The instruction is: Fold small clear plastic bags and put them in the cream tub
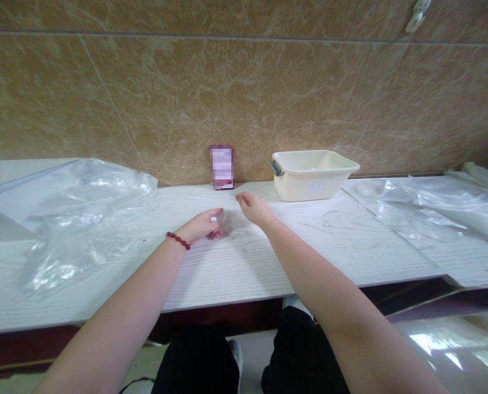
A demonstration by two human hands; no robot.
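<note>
Two sheets of clear plastic film flank you: one crumpled toward the table's [236,273] left end [83,219], one flat toward the right end [424,210]. A cream tub [312,175] stands against the back edge, beside a small red card [221,167] whose writing is blurred beyond reading. Mid-table, your left hand [201,225] curls narrowly around a small clear piece [219,223]; your right hand [252,207] pinches at its far edge. You seem to be working the piece open, which calls for a light, steady pull.
</note>
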